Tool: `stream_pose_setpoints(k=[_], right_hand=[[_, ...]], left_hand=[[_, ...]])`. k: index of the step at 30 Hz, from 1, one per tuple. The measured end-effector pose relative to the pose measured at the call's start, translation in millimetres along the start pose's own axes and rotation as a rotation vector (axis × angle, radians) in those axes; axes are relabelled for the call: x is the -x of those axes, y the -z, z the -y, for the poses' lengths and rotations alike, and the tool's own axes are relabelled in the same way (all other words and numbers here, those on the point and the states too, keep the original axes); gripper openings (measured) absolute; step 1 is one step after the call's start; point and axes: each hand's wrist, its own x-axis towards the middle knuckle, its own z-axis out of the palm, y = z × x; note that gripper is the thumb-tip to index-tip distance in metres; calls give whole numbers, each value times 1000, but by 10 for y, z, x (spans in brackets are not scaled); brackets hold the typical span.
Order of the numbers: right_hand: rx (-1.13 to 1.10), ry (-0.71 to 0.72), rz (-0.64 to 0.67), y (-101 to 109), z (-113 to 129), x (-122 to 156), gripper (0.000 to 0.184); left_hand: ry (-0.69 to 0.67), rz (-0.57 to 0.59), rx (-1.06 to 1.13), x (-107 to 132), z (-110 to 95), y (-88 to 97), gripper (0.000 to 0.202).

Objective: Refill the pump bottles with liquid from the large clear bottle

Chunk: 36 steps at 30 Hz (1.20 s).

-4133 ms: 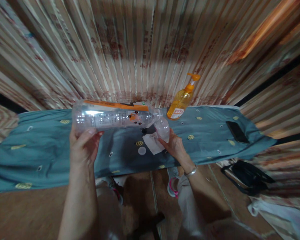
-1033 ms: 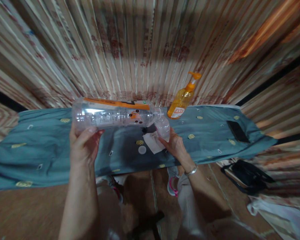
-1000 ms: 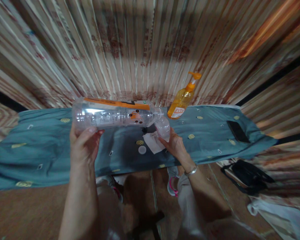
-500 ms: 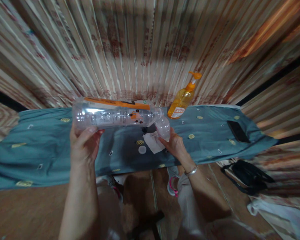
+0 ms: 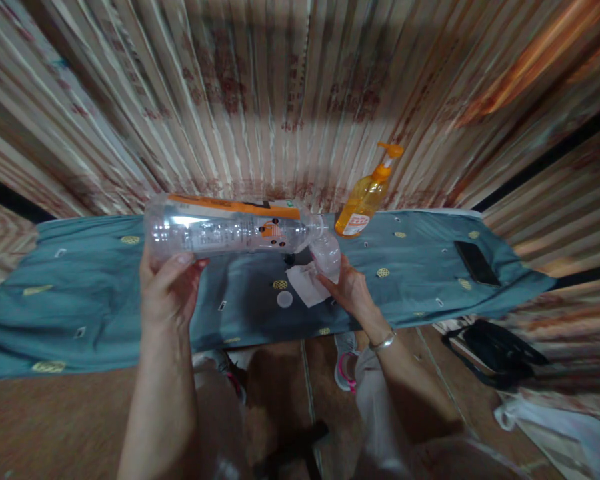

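Note:
A large clear plastic bottle [image 5: 220, 230] with an orange label lies nearly level in the air, its neck pointing right. My left hand [image 5: 173, 283] is closed around its base end from below. My right hand [image 5: 347, 287] grips a small clear plastic bottle [image 5: 327, 253], tilted, its upper end against the big bottle's mouth. Whether liquid passes between them I cannot make out. Beneath the small bottle is a white tissue [image 5: 307, 283]. Left of the tissue, a round white cap [image 5: 285, 299] rests on the teal cloth [image 5: 250, 300].
Behind the small bottle stands an orange pump bottle [image 5: 363, 203] of yellow liquid. A black phone [image 5: 477, 263] lies at the right of the cloth. Striped curtains [image 5: 280, 100] hang behind the table. On the floor at right is a black bag [image 5: 500, 353].

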Motion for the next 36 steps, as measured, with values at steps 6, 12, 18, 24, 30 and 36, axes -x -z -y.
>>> stream_pose_setpoints(k=[6,12,18,24,30,36], right_hand=[[9,13,-22,-30,-24,6,61],[5,22,-29,-33,-36,5,59],[8,10,-11,-18,-20,2,59],[10,13,-21,-20,-15,4,61],[14,15,-12,-22,-16,5,62],[1,20,-27,-45,-38,0,63]], left_hand=[[-15,-25,-17,-4,15,7,65],[-14,-34,-18,-19,36,26,59],[4,-66,-14,-10,29,15,57],[-1,-40,-20,-17,31,30,62],[1,-42,-15,-21,39,27,62],[11,-26,3,-31,61,50,60]])
